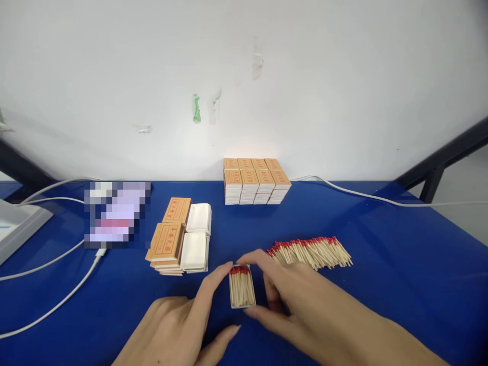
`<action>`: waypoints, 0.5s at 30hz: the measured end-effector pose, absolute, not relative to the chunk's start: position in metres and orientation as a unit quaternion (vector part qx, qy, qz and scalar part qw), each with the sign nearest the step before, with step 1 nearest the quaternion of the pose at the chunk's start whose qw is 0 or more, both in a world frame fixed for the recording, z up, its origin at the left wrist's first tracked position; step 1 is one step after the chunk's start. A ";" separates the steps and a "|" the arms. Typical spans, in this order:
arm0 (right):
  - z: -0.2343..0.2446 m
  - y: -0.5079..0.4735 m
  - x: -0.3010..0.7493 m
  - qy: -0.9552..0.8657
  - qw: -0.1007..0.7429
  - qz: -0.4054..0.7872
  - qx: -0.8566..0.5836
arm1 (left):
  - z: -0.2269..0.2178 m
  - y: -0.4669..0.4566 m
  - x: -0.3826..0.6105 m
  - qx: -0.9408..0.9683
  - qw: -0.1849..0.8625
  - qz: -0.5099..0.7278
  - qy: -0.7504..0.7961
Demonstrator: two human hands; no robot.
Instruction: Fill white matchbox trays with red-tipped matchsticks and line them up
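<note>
A small white matchbox tray [243,307] full of red-tipped matches [241,287] lies on the blue table in front of me, heads pointing away. My right hand [292,292] grips the tray, index finger at its far edge and thumb at its near edge. My left hand [183,320] has its index fingertip at the tray's far left corner, while its thumb is stretched out apart from the tray. Behind my right hand lies a pile of loose matches [314,252], partly covered by that hand.
Orange matchbox sleeves [166,241] are stacked at left beside stacked empty white trays [195,251]. Closed matchboxes [257,180] form a block by the wall. A blurred-out phone-like object [118,211] with a white cable [82,284] lies farther left, near a plastic container [23,223].
</note>
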State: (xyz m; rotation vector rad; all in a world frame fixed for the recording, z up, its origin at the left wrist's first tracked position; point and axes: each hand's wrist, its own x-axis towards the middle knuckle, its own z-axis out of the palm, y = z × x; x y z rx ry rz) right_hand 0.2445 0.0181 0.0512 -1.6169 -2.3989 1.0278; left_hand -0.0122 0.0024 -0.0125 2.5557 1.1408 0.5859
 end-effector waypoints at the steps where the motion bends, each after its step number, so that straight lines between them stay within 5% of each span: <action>1: 0.052 0.022 0.247 -0.782 0.047 0.327 -0.528 | -0.013 0.002 -0.012 0.883 0.145 0.203 0.399; 8: 0.060 0.078 0.246 -0.808 0.081 0.214 -0.542 | -0.011 0.000 -0.014 0.855 0.187 0.240 0.419; 15: 0.052 0.120 0.232 -0.822 0.063 0.229 -0.518 | -0.024 -0.006 -0.024 0.846 0.197 0.221 0.443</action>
